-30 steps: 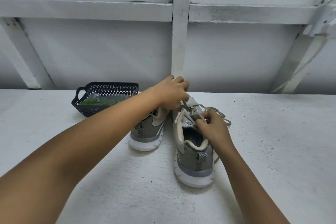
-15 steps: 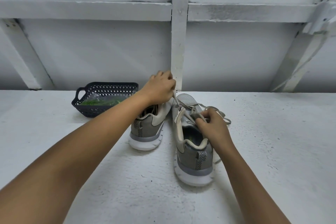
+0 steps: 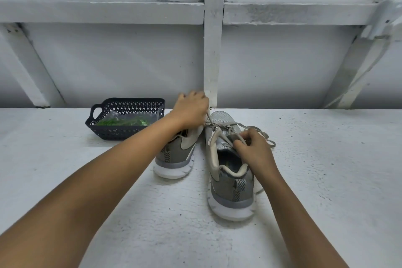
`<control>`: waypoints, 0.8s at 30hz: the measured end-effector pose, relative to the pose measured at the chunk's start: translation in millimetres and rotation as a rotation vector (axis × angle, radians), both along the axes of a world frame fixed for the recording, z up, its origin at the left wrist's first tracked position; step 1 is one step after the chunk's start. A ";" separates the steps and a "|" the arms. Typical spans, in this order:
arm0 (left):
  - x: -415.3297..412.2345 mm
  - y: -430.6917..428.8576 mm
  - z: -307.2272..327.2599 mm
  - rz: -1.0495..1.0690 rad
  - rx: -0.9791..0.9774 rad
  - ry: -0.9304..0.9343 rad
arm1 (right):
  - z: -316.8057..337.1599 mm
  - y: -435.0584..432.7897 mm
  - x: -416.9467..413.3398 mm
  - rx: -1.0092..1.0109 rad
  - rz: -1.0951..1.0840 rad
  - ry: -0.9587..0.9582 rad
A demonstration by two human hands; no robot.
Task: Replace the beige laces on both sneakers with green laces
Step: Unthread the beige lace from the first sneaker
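Step in hand: unlacing the nearer grey mesh sneaker [image 3: 230, 189] on the white tabletop [image 3: 326, 180]. The left hand [image 3: 191, 113] pinches the beige lace [image 3: 208, 118] and holds it taut. The right hand [image 3: 253, 148] has its fingers closed on the lacing at the tongue. Next move: probably to draw the lace clear of the remaining eyelets. The green laces [image 3: 124, 122] lie in the dark perforated plastic basket [image 3: 128, 102].

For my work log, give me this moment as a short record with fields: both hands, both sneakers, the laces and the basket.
left hand: grips the beige lace, one strand taut up from the near sneaker
right hand: pinches the near sneaker at its tongue
near sneaker: lace undone, loose loops to its right
far sneaker: just left of it, front hidden by the left arm
basket: dark, holds green laces
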State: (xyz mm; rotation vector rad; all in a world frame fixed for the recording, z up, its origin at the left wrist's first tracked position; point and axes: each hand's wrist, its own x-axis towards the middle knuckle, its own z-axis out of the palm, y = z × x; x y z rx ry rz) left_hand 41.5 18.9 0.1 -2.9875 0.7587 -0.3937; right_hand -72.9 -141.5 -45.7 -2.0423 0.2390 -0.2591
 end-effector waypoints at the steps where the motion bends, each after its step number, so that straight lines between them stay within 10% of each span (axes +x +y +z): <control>1: 1.6 3.7 2.3 0.060 -0.029 -0.051 | -0.2 -0.2 -0.2 0.005 0.003 0.000; 11: -8.8 -4.3 -11.1 -0.172 0.070 0.022 | 0.9 0.4 0.0 -0.008 0.003 0.017; 24: -4.8 14.0 5.4 0.253 -0.229 -0.207 | 5.7 2.5 -3.8 0.004 0.015 0.039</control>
